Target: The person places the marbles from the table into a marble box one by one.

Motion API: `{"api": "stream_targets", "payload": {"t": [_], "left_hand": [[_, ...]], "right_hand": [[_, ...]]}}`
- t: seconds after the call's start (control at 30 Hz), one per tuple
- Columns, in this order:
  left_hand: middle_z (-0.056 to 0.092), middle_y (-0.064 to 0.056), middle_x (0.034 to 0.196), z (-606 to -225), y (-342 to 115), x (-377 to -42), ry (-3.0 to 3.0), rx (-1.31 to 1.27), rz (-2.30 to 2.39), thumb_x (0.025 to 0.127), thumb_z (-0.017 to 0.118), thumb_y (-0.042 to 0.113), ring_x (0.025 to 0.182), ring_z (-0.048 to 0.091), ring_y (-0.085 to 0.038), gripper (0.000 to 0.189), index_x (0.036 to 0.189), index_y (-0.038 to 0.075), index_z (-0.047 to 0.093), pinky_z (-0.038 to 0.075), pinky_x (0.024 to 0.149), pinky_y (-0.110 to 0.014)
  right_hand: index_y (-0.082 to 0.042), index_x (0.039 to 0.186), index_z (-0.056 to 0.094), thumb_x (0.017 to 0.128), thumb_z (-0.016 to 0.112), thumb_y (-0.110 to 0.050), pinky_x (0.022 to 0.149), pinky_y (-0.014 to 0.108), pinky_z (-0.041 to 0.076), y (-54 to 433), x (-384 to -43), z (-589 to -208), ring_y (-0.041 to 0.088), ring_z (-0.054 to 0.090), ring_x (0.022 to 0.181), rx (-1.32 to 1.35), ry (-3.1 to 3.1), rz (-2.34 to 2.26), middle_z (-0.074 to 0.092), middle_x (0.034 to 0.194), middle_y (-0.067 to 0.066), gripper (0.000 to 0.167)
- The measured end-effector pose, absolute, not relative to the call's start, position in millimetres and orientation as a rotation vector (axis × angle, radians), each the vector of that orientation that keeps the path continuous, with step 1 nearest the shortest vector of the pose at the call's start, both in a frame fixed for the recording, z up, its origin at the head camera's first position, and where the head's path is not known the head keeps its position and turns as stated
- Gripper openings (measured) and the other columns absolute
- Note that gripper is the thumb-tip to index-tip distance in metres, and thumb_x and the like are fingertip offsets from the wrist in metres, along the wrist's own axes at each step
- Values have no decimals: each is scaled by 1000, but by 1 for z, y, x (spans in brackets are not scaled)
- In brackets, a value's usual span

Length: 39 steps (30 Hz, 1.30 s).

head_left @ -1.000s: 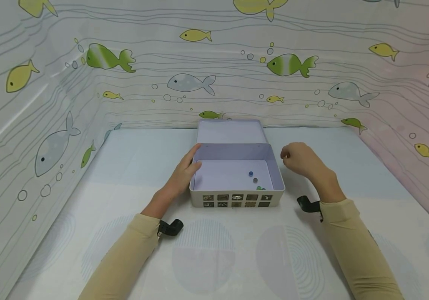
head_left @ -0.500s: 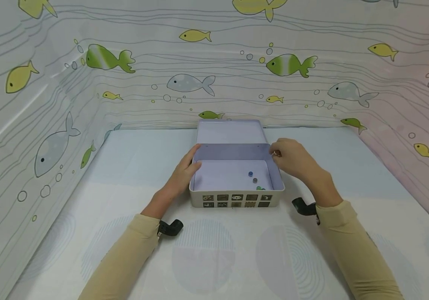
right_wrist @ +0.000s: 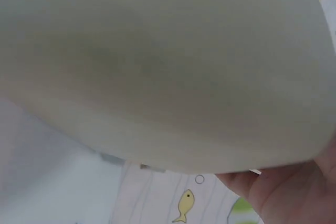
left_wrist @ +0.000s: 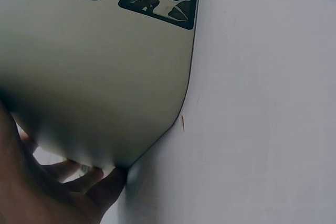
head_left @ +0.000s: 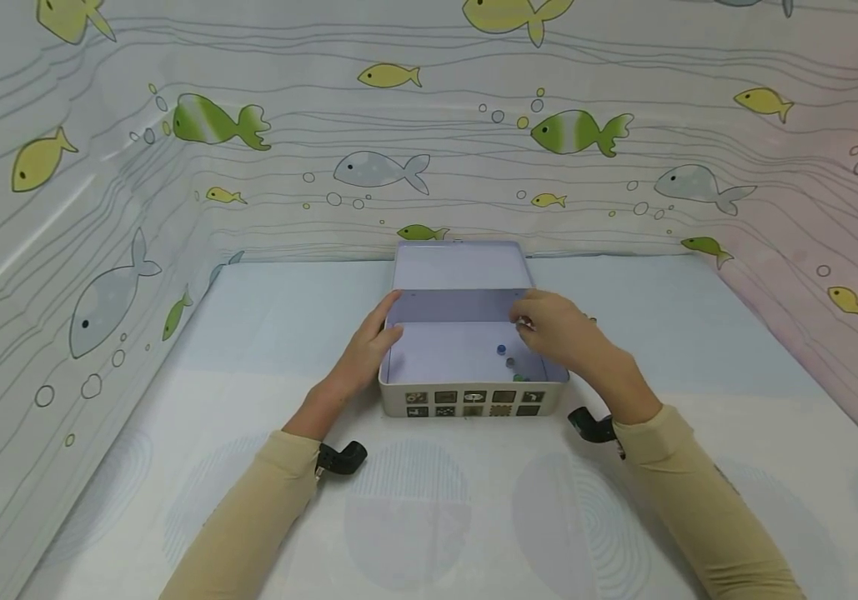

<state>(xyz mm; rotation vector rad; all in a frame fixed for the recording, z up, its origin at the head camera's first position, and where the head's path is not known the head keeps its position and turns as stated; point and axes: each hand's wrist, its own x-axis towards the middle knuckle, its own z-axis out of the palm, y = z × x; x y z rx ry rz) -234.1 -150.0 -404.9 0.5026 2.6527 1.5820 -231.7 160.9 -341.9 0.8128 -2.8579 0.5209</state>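
Note:
A pale tin box (head_left: 474, 400) with small picture squares on its front stands with its hinged lid (head_left: 462, 265) folded back. Inside, towards the right, lie a blue marble (head_left: 501, 349), a grey marble (head_left: 509, 362) and green marbles (head_left: 520, 378). My left hand (head_left: 363, 350) grips the box's left wall, thumb over the rim and fingers along the outside, as the left wrist view also shows. My right hand (head_left: 559, 332) is over the right part of the box, its curled fingertips pinching a small pale thing, mostly hidden.
Right of the box, just behind my right hand, a small dark object (head_left: 592, 318) shows on the table (head_left: 474, 517). A fish-patterned sheet (head_left: 286, 125) stands around the back and sides. The box's outer wall (right_wrist: 157, 77) fills most of the right wrist view.
My right hand has moved left from beside the box, across its right rim, to over the inside. The left hand keeps its grip. The marbles lie as before.

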Motion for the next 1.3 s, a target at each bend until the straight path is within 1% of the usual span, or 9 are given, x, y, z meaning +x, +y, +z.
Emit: {"api": "stream_targets", "payload": {"t": [0.27, 0.33, 0.4, 0.57, 0.67, 0.87, 1.1, 1.3], "left_hand": [[13, 2, 168, -407, -151, -235, 2663, 508, 1580, 105, 35, 24, 157, 9, -20, 60, 161, 19, 14, 11, 128, -48], [13, 1, 168, -407, -151, -235, 2666, 512, 1575, 105, 35, 25, 157, 9, -21, 61, 161, 18, 14, 11, 128, -49], [13, 1, 168, -407, -151, -235, 2668, 509, 1572, 105, 36, 26, 157, 10, -20, 61, 161, 20, 14, 12, 128, -49], [13, 1, 168, -407, -149, -235, 2660, 509, 1574, 105, 36, 25, 157, 10, -21, 61, 161, 20, 14, 12, 128, -48], [13, 0, 168, -407, -149, -235, 2661, 508, 1575, 105, 36, 25, 157, 10, -21, 61, 161, 18, 14, 12, 128, -48], [13, -1, 168, -406, -151, -236, 2655, 504, 1591, 105, 36, 23, 157, 9, -22, 61, 161, 17, 14, 12, 128, -47], [12, 1, 168, -406, -151, -236, 2643, 493, 1606, 105, 36, 22, 157, 8, -19, 61, 161, 18, 14, 11, 128, -46], [13, 0, 168, -405, -149, -235, 2640, 501, 1608, 105, 36, 20, 157, 9, -21, 61, 161, 17, 14, 11, 128, -47]], "right_hand": [[-2, 105, 74, 90, 66, -4, 77, 35, 57, 148, -234, -358, 21, 65, 89, 885, -2886, 456, 68, 100, 7, 17], [-3, 105, 74, 90, 68, -5, 78, 35, 58, 146, -234, -362, 20, 65, 91, 903, -2896, 443, 68, 100, 6, 16], [-4, 105, 74, 90, 69, -4, 79, 34, 57, 144, -234, -365, 20, 65, 91, 923, -2898, 424, 68, 100, 5, 16], [-4, 102, 75, 89, 67, -1, 79, 35, 57, 139, -231, -366, 20, 66, 90, 1002, -2868, 393, 68, 97, 6, 15], [-4, 101, 75, 89, 67, -1, 80, 36, 57, 136, -230, -366, 22, 67, 91, 1029, -2865, 382, 69, 97, 6, 15], [-6, 102, 75, 89, 66, -3, 81, 36, 57, 133, -230, -366, 22, 68, 94, 1016, -2916, 378, 69, 100, 5, 15], [-7, 103, 76, 90, 66, -4, 84, 38, 57, 133, -229, -363, 24, 68, 99, 994, -2996, 330, 72, 105, 7, 17], [-8, 101, 76, 90, 64, -5, 83, 37, 57, 133, -229, -365, 22, 67, 96, 978, -3031, 297, 73, 104, 6, 16]]}}
